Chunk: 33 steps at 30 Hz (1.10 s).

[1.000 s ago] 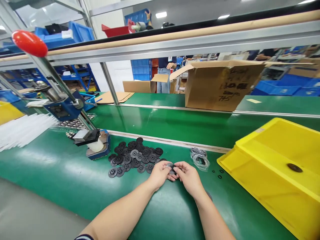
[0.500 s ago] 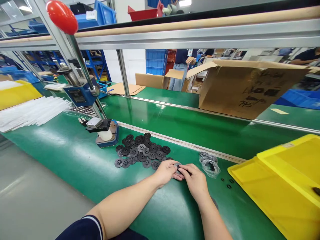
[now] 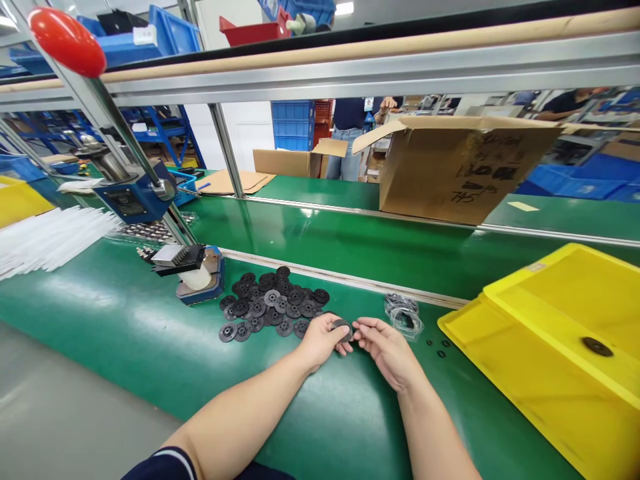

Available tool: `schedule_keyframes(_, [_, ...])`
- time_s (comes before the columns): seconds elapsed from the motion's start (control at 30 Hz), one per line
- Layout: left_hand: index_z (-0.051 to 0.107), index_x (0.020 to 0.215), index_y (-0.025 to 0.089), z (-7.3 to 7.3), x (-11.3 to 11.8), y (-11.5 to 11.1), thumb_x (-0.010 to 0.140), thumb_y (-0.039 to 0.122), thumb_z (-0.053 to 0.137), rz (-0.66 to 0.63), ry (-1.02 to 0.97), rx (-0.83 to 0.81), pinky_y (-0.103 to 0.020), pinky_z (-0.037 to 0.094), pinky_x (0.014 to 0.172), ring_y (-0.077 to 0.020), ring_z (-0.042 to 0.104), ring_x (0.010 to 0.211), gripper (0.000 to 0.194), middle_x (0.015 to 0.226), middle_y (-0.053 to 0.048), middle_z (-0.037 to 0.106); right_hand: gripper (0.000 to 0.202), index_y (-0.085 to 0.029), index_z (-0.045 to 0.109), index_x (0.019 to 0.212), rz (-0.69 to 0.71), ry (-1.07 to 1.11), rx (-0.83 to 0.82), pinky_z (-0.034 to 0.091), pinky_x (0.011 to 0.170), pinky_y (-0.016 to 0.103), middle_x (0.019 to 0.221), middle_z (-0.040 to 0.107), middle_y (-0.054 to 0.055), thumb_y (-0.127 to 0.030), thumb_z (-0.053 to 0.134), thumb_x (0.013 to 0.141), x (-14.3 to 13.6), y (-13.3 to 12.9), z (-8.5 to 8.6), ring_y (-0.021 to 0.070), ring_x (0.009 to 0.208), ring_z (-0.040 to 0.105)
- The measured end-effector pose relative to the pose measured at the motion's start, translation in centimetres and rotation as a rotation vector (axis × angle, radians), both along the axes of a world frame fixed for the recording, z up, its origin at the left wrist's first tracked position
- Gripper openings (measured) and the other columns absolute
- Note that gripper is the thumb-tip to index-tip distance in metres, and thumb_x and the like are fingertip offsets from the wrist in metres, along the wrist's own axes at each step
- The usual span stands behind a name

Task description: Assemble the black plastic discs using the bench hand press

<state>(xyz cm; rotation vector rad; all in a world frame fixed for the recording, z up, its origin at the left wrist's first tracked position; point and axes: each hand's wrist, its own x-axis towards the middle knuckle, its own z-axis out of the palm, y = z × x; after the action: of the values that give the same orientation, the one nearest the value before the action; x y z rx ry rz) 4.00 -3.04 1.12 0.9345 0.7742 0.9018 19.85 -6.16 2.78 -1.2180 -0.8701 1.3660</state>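
My left hand [image 3: 323, 341] is closed on a dark round disc [image 3: 345, 331], its thumb lying across the disc's face. At the disc's right edge is my right hand [image 3: 386, 350], thumb and fingertips drawn together in a pinch; whatever may be between them is too small to make out. Just beyond my left hand, a pile of similar black and grey discs [image 3: 271, 298] with hub-like centres lies on the green table [image 3: 330, 413]. Right of my hands are several small black rings [image 3: 441, 354] and a clear plastic bag [image 3: 404, 319].
A yellow bin [image 3: 530, 360] holding a dark disc [image 3: 597, 346] stands at right. A hand press [image 3: 131, 193] with a red knob is at left, near white strips [image 3: 63, 239]. Behind the metal divider sits a cardboard box [image 3: 450, 170]; a person [image 3: 349, 123] stands farther back.
My right fingertips have moved off the disc's face to its right edge. The disc has turned in my left hand. The camera view has shifted to the right.
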Motion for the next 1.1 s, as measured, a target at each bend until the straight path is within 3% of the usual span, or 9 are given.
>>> schedule_keyframes(0.1, [0.053, 0.086, 0.013, 0.1, -0.2, 0.2, 0.073, 0.045, 0.072, 0.034, 0.031, 0.036, -0.02, 0.042, 0.043, -0.0119, 0.061, 0.048, 0.039, 0.069, -0.004, 0.068, 0.035, -0.016, 0.067, 0.098, -0.003, 0.153, -0.006, 0.053, 0.089, 0.032, 0.111, 0.067, 0.012, -0.033, 0.074, 0.068, 0.9, 0.0, 0.8, 0.0228, 0.104, 0.064])
schedule_keyframes(0.2, [0.054, 0.085, 0.014, 0.4, -0.4, 0.4, 0.076, 0.042, 0.069, 0.063, 0.075, 0.093, -0.018, 0.037, 0.042, -0.0104, 0.06, 0.046, 0.034, 0.068, -0.004, 0.068, 0.038, -0.015, 0.068, 0.1, -0.002, 0.226, -0.02, 0.05, 0.098, 0.032, 0.114, 0.067, 0.013, -0.027, 0.073, 0.064, 1.5, 0.1, 1.2, 0.0248, 0.113, 0.061])
schedule_keyframes(0.37, [0.056, 0.088, 0.012, 0.7, -0.6, 0.5, 0.076, 0.043, 0.069, 0.117, 0.075, 0.075, -0.019, 0.039, 0.043, -0.0115, 0.062, 0.049, 0.036, 0.072, -0.006, 0.069, 0.04, -0.013, 0.068, 0.1, -0.018, 0.211, -0.048, 0.053, 0.096, 0.031, 0.11, 0.068, 0.015, -0.023, 0.077, 0.063, 2.1, 0.0, 1.2, 0.0263, 0.112, 0.062])
schedule_keyframes(0.57, [0.055, 0.096, 0.011, 0.6, -0.6, 0.9, 0.077, 0.044, 0.067, 0.124, 0.033, 0.017, -0.022, 0.046, 0.048, -0.0125, 0.063, 0.053, 0.039, 0.076, -0.008, 0.069, 0.047, -0.015, 0.064, 0.105, -0.1, 0.035, -0.048, 0.058, 0.079, 0.031, 0.108, 0.069, 0.014, -0.036, 0.079, 0.066, 2.9, -0.2, 1.1, 0.0244, 0.095, 0.069])
schedule_keyframes(0.7, [0.055, 0.095, 0.014, 1.0, -1.1, 0.9, 0.085, 0.037, 0.058, 0.154, 0.168, 0.24, -0.022, 0.045, 0.05, -0.0121, 0.062, 0.055, 0.025, 0.075, -0.005, 0.067, 0.048, -0.015, 0.066, 0.105, -0.161, -0.202, -0.048, 0.054, 0.061, 0.027, 0.091, 0.071, 0.01, -0.042, 0.074, 0.067, 4.1, -0.3, 0.7, 0.018, 0.071, 0.067])
schedule_keyframes(0.83, [0.06, 0.103, 0.02, 0.8, -1.7, 0.9, 0.089, 0.028, 0.053, 0.2, 0.474, 0.525, -0.027, 0.05, 0.066, -0.0145, 0.065, 0.067, 0.018, 0.082, -0.003, 0.067, 0.038, -0.015, 0.071, 0.098, -0.212, -0.508, -0.066, 0.042, 0.05, 0.026, 0.065, 0.065, 0.003, -0.038, 0.069, 0.067, 5.0, -0.2, 0.0, 0.0134, 0.05, 0.054])
schedule_keyframes(0.97, [0.059, 0.114, 0.023, 0.1, -2.2, 1.3, 0.086, 0.022, 0.059, 0.323, 0.775, 0.756, -0.039, 0.049, 0.086, -0.0234, 0.062, 0.093, 0.028, 0.098, -0.008, 0.067, 0.027, -0.018, 0.07, 0.086, -0.192, -0.72, -0.045, 0.045, 0.06, 0.031, 0.07, 0.068, 0.003, -0.037, 0.064, 0.067, 4.7, 0.4, -1.0, 0.0178, 0.06, 0.059])
schedule_keyframes(1.1, [0.057, 0.121, 0.021, 0.4, -2.4, 1.4, 0.085, 0.02, 0.058, 0.443, 0.893, 0.884, -0.05, 0.041, 0.098, -0.0301, 0.051, 0.113, 0.036, 0.116, -0.013, 0.061, 0.017, -0.021, 0.07, 0.074, -0.145, -0.893, 0.014, 0.045, 0.074, 0.034, 0.077, 0.07, 0.004, -0.035, 0.061, 0.069, 4.2, 1.1, -1.8, 0.0217, 0.074, 0.063])
